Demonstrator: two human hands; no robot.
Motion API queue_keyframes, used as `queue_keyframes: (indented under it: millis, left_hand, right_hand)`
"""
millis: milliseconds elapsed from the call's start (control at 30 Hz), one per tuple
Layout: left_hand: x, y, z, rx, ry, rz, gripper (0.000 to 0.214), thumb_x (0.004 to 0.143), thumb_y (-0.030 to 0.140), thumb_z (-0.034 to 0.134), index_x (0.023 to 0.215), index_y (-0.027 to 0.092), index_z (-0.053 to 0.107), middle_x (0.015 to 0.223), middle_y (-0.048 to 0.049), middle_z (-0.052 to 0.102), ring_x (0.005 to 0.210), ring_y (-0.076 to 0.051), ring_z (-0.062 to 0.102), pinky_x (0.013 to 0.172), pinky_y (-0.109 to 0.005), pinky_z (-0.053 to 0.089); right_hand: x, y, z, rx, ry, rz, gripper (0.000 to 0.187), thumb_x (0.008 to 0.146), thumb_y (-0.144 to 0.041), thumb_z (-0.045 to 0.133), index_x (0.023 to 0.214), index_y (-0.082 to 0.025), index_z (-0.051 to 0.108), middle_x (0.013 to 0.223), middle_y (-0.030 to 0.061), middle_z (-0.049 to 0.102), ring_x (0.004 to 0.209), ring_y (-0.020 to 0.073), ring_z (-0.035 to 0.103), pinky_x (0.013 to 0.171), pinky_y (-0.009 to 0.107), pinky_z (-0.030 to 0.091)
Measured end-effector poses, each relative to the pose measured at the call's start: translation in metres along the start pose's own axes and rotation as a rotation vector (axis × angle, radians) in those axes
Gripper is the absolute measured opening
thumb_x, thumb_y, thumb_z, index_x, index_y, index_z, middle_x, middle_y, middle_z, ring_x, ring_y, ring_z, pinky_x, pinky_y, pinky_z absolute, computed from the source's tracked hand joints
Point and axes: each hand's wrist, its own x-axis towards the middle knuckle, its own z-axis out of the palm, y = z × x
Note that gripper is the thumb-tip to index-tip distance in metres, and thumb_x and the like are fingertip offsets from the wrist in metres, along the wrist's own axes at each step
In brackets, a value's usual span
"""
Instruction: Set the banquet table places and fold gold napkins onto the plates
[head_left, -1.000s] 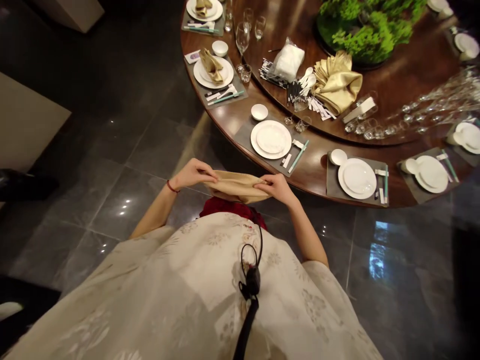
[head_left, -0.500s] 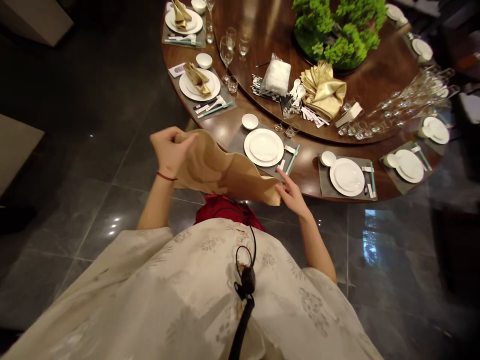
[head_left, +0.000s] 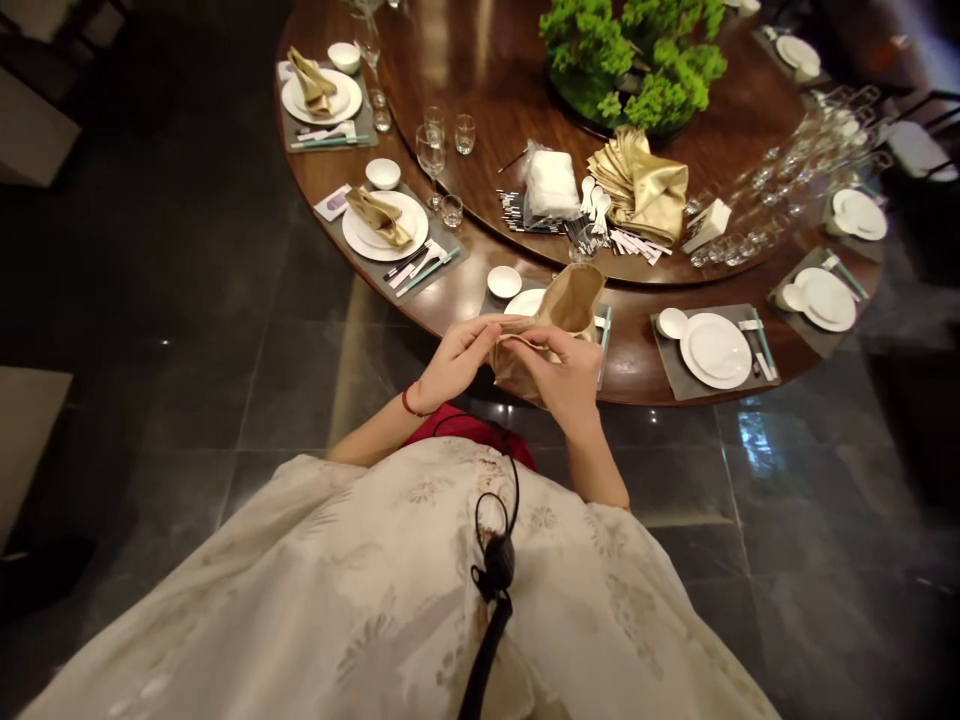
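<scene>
A gold cloth napkin (head_left: 574,300) is held in front of me, bunched and folded over on itself, with a rounded loop standing up at its far right. My left hand (head_left: 457,365) pinches its left end. Close beside it, my right hand (head_left: 562,375) grips the cloth between thumb and fingers. Under and behind the napkin, a white plate (head_left: 525,302) is partly covered. A small white bowl (head_left: 504,282) stands just left of that plate. Teal-tipped chopsticks (head_left: 606,325) show to the right of the napkin.
Place settings with folded napkins (head_left: 379,218) lie to the left; a plain plate (head_left: 716,350) is on the right. The turntable carries a napkin stack (head_left: 645,190), a wrapped white pack (head_left: 553,185), spoons (head_left: 596,205), many glasses (head_left: 780,190) and a green plant (head_left: 637,60).
The napkin was stretched wide between my hands and is now gathered and folded. My left hand has moved right, so both hands are close together. The view has shifted slightly.
</scene>
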Motion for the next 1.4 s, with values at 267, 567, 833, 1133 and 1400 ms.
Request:
queue_keyframes:
  millis: [267,567,833,1133,1400]
  left_hand:
    - [0.042,0.011,-0.03,-0.04,-0.348,0.016,0.046,0.095,0.05,0.057,0.127,0.02,0.068,0.119,-0.0097,0.072,0.113,-0.021,0.066,0.1,-0.034,0.052]
    - [0.059,0.027,-0.089,0.17,-0.332,0.024,0.041,0.096,0.047,0.055,0.113,0.015,0.075,0.113,-0.0113,0.074,0.107,-0.022,0.068,0.095,-0.03,0.052]
    - [0.061,0.064,-0.15,0.561,-0.22,0.11,0.036,0.097,0.042,0.052,0.108,0.016,0.075,0.098,-0.0068,0.076,0.092,-0.019,0.07,0.082,-0.025,0.055]
    - [0.1,0.061,-0.028,0.292,-0.366,0.282,0.012,0.083,0.025,0.075,0.095,0.027,0.079,0.077,0.0022,0.074,0.062,-0.01,0.065,0.055,-0.019,0.051]
    - [0.185,-0.013,0.205,0.29,-0.493,0.304,0.013,0.083,0.024,0.071,0.087,0.013,0.074,0.07,-0.0002,0.067,0.061,-0.009,0.061,0.058,-0.019,0.05]
  right_hand:
    - [0.027,-0.009,0.012,-0.195,0.078,0.177,0.024,0.088,-0.042,0.069,0.077,-0.02,0.074,0.072,0.0012,0.073,0.068,0.0158,0.066,0.066,0.026,0.05]
    - [0.043,0.001,0.002,-0.345,-0.175,0.212,0.032,0.086,-0.05,0.07,0.079,-0.02,0.075,0.062,0.0008,0.068,0.061,0.0142,0.061,0.059,0.024,0.04]
    - [0.026,0.002,-0.084,-0.289,-0.191,0.165,0.032,0.082,-0.053,0.074,0.075,-0.021,0.073,0.081,0.0043,0.073,0.073,0.0176,0.066,0.063,0.028,0.048]
    - [-0.07,-0.002,-0.178,-0.001,0.38,0.078,0.024,0.068,-0.029,0.09,0.07,-0.025,0.067,0.066,-0.0016,0.063,0.064,0.0151,0.059,0.057,0.031,0.044]
    - [-0.111,0.105,-0.354,-0.231,0.659,0.294,0.022,0.064,-0.024,0.092,0.072,-0.018,0.072,0.064,-0.001,0.062,0.054,0.0072,0.049,0.05,0.025,0.036]
